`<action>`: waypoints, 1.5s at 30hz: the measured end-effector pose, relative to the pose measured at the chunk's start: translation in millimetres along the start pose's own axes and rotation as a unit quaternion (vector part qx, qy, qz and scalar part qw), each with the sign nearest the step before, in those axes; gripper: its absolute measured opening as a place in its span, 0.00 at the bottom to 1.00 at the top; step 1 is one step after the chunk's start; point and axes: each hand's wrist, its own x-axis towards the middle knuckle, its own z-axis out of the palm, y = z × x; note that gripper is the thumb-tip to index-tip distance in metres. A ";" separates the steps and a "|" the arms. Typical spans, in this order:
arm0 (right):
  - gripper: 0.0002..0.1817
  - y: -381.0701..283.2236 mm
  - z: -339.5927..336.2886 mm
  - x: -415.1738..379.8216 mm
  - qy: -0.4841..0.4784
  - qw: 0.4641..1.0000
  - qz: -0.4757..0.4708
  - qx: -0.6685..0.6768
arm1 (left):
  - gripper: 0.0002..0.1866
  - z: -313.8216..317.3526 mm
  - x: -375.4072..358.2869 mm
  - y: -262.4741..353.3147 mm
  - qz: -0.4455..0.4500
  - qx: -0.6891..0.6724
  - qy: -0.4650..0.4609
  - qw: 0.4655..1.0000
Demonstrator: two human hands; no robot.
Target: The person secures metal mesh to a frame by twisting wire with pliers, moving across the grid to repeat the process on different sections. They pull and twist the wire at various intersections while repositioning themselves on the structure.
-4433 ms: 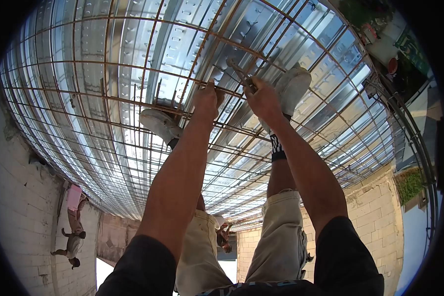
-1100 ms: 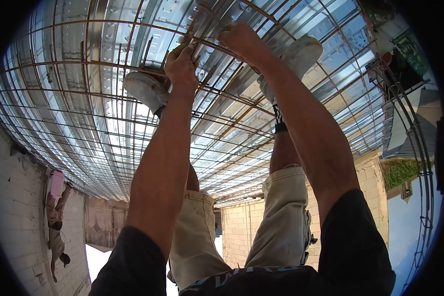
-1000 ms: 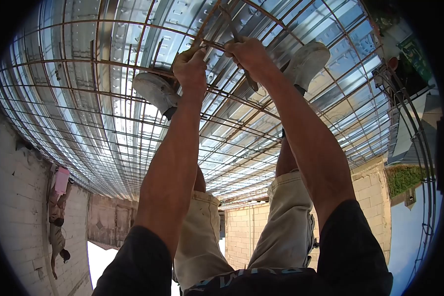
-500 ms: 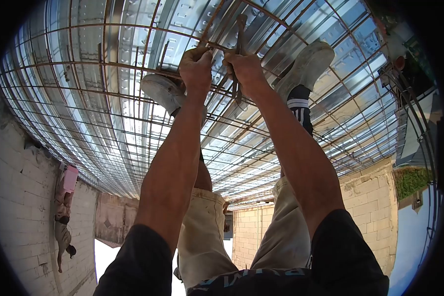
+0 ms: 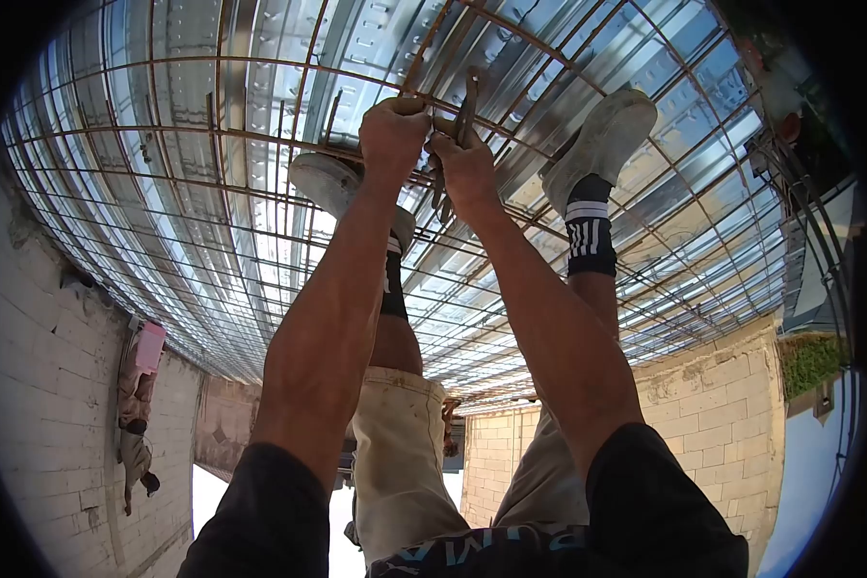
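Both hands work close together at a crossing of the rusty rebar mesh (image 5: 356,69). My left hand (image 5: 393,135) is closed, its fingers curled beside a bar; what it grips is hidden by the fist. Just to its right, my right hand (image 5: 467,173) is wrapped round worn, dark metal pincers (image 5: 468,104). One long arm of the pincers sticks up above the thumb, and narrow ends show below the fingers. Where the two hands almost meet, any thin wire is too small to make out.
Shiny ribbed metal decking (image 5: 366,34) lies under the mesh. My left shoe (image 5: 326,181) and right shoe (image 5: 602,144) stand among the bars. Block walls (image 5: 713,414) flank the area, and another person (image 5: 137,453) is at the left wall. Dark cables (image 5: 819,241) run at right.
Both hands are slightly lower in view and closer together. The pincers have shifted down and tilted, and my right forearm has swung left.
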 end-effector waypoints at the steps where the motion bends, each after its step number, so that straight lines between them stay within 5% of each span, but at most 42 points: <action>1: 0.16 6.8 0.5 -0.7 -0.002 1.000 -0.010 0.018 | 0.17 -2.0 1.2 0.5 -0.015 -0.029 -0.013 0.999; 5: 0.14 10.5 0.2 -3.3 -0.004 0.998 0.025 0.049 | 0.17 -15.6 2.7 -0.8 -0.210 -0.321 -0.126 0.915; 10: 0.18 35.0 18.3 -0.3 0.070 0.995 -0.016 0.062 | 0.11 1.0 6.9 -14.4 -0.198 -0.363 -0.065 0.908; 14: 0.13 44.3 41.2 -2.2 0.137 0.985 -0.011 0.109 | 0.14 -0.9 -6.5 2.8 -0.241 -0.473 -0.087 0.843; 17: 0.12 40.9 46.4 -5.2 0.159 0.978 0.035 0.133 | 0.13 0.3 8.4 -23.4 -0.250 -0.353 -0.160 0.887; 20: 0.13 34.3 45.5 -9.0 0.136 0.965 0.076 0.213 | 0.16 -9.4 17.9 -20.0 -0.387 -0.269 -0.221 0.854; 23: 0.15 32.3 49.0 -14.1 0.134 0.956 0.074 0.251 | 0.20 -13.7 16.6 0.1 -0.378 -0.230 -0.256 0.859; 30: 0.13 27.7 39.2 -38.5 0.223 0.921 0.083 0.309 | 0.17 -20.7 12.7 4.4 -0.376 -0.290 -0.302 0.827; 33: 0.12 24.5 5.9 -57.0 0.233 0.910 0.058 0.339 | 0.15 -14.8 23.1 -24.6 -0.390 -0.366 -0.342 0.773; 37: 0.10 17.9 -39.1 -72.5 0.201 0.949 0.041 0.241 | 0.15 -21.1 23.5 -15.8 -0.403 -0.363 -0.372 0.754; 41: 0.13 24.6 -78.2 -70.3 0.208 0.965 -0.027 0.158 | 0.17 -27.3 38.1 -2.7 -0.396 -0.227 -0.360 0.814; 45: 0.17 38.2 -94.5 -79.6 0.170 0.981 0.046 -0.081 | 0.16 -29.2 54.5 20.8 -0.369 -0.019 -0.329 0.869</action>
